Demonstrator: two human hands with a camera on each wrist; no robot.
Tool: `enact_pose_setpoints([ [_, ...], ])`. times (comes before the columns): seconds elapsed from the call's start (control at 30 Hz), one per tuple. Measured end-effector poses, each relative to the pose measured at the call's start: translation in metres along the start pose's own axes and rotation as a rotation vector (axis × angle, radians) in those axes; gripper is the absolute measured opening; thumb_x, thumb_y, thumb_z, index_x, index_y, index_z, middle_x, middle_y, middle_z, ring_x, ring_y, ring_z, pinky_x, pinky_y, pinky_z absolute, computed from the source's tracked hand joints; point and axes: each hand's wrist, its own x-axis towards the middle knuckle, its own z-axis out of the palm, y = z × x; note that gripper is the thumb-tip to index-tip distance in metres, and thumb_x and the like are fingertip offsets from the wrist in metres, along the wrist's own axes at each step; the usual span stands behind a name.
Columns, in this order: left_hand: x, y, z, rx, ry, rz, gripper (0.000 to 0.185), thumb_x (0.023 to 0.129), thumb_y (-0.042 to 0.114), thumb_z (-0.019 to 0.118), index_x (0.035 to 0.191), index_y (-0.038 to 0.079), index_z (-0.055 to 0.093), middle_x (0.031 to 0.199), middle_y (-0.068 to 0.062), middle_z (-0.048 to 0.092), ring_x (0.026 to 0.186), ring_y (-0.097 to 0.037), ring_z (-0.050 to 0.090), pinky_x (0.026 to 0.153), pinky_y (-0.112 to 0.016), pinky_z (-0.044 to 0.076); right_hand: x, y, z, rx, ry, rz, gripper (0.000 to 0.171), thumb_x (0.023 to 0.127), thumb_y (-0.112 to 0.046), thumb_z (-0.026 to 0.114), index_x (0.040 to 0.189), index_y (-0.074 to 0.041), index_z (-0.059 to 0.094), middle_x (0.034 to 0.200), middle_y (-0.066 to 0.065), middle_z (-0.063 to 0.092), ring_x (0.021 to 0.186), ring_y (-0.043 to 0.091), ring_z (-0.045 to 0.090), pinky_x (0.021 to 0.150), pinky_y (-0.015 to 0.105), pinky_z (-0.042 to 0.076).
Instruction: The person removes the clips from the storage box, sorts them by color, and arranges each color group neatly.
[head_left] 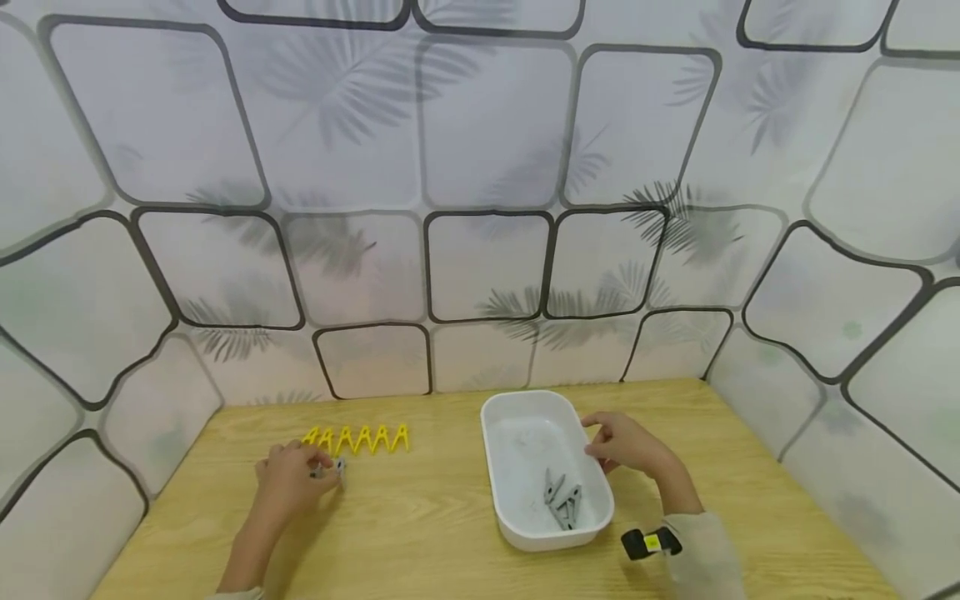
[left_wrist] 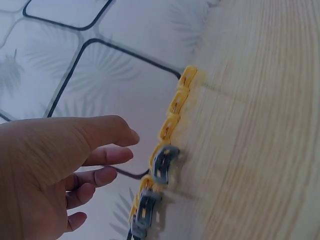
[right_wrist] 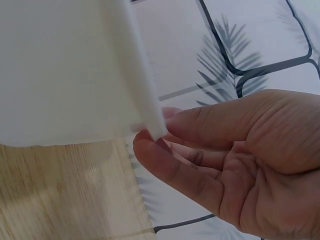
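Observation:
Yellow clothespins [head_left: 365, 431] stand in a row on the table at the back left, several of them. Grey clothespins [left_wrist: 163, 165] stand beside the near end of that row in the left wrist view; in the head view one grey clothespin [head_left: 341, 468] shows past my fingers. My left hand [head_left: 288, 479] hovers by these clothespins, fingers loosely bent and apart, with nothing between thumb and fingertips. At the right, a white plastic tub [head_left: 521, 487] holds several loose grey clothespins [head_left: 570, 502]. My right hand [head_left: 633, 446] pinches the tub's right rim [right_wrist: 145, 90] between thumb and index finger.
The light wooden table [head_left: 408, 517] ends at a patterned cloth backdrop [head_left: 487, 267], which also rises on both sides. A black strap with a yellow square [head_left: 652, 543] sits by the right sleeve [head_left: 705, 554].

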Motion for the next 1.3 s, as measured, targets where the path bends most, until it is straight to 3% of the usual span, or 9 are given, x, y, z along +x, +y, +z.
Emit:
enact_pose_setpoints([
  [0.27, 0.008, 0.05, 0.014, -0.031, 0.044, 0.12, 0.007, 0.086, 0.02, 0.077, 0.086, 0.015, 0.072, 0.087, -0.005, 0.062, 0.083, -0.025, 0.05, 0.076, -0.05, 0.039, -0.002, -0.003, 0.002, -0.024, 0.01, 0.009, 0.048, 0.096, 0.0, 0.062, 0.139, 0.015, 0.047, 0.083, 0.015, 0.065, 0.068, 0.02, 0.068, 0.07, 0.046, 0.061],
  [0.47, 0.031, 0.099, 0.026, -0.071, 0.096, 0.312, 0.01, 0.084, 0.014, 0.079, 0.081, 0.017, 0.07, 0.079, -0.003, 0.06, 0.075, -0.018, 0.045, 0.071, -0.039, 0.031, -0.002, -0.001, 0.002, -0.021, 0.015, 0.024, 0.048, 0.096, 0.0, 0.063, 0.139, 0.014, 0.047, 0.083, 0.014, 0.065, 0.068, 0.019, 0.067, 0.069, 0.045, 0.061],
  [0.57, 0.045, 0.129, 0.03, -0.102, 0.09, 0.375, 0.011, 0.084, 0.014, 0.078, 0.079, 0.018, 0.07, 0.077, 0.0, 0.059, 0.074, -0.017, 0.045, 0.071, -0.039, 0.033, -0.002, 0.0, 0.001, -0.021, 0.019, 0.026, 0.048, 0.096, 0.0, 0.063, 0.139, 0.014, 0.048, 0.082, 0.014, 0.065, 0.067, 0.019, 0.067, 0.068, 0.044, 0.061],
  [0.73, 0.067, 0.183, 0.038, -0.14, -0.003, 0.454, 0.009, 0.084, 0.017, 0.077, 0.078, 0.017, 0.071, 0.077, 0.0, 0.062, 0.077, -0.019, 0.048, 0.078, -0.046, 0.037, -0.004, 0.0, 0.0, -0.019, 0.023, 0.035, 0.048, 0.095, 0.001, 0.064, 0.139, 0.014, 0.048, 0.081, 0.014, 0.064, 0.067, 0.019, 0.067, 0.068, 0.044, 0.061],
  [0.97, 0.088, 0.245, 0.055, -0.086, -0.23, 0.54, 0.009, 0.089, 0.02, 0.074, 0.08, 0.015, 0.074, 0.078, 0.0, 0.068, 0.075, -0.017, 0.054, 0.081, -0.048, 0.044, -0.001, -0.002, -0.002, -0.031, 0.037, 0.051, 0.048, 0.095, 0.001, 0.063, 0.139, 0.014, 0.048, 0.081, 0.015, 0.065, 0.067, 0.018, 0.067, 0.067, 0.041, 0.06],
  [1.13, 0.096, 0.269, 0.07, 0.018, -0.364, 0.502, 0.012, 0.089, 0.023, 0.075, 0.079, 0.016, 0.077, 0.079, 0.002, 0.073, 0.077, -0.02, 0.064, 0.095, -0.057, 0.048, 0.0, -0.004, -0.001, -0.025, 0.034, 0.047, 0.048, 0.095, 0.0, 0.064, 0.138, 0.014, 0.049, 0.081, 0.015, 0.066, 0.066, 0.018, 0.067, 0.068, 0.043, 0.061],
  [1.3, 0.101, 0.277, 0.089, 0.088, -0.431, 0.447, 0.012, 0.086, 0.026, 0.075, 0.08, 0.015, 0.078, 0.081, 0.004, 0.075, 0.084, -0.02, 0.068, 0.102, -0.055, 0.047, 0.0, -0.006, 0.0, -0.016, 0.03, 0.039, 0.048, 0.096, 0.0, 0.064, 0.139, 0.014, 0.049, 0.08, 0.014, 0.064, 0.065, 0.018, 0.067, 0.069, 0.046, 0.061],
])
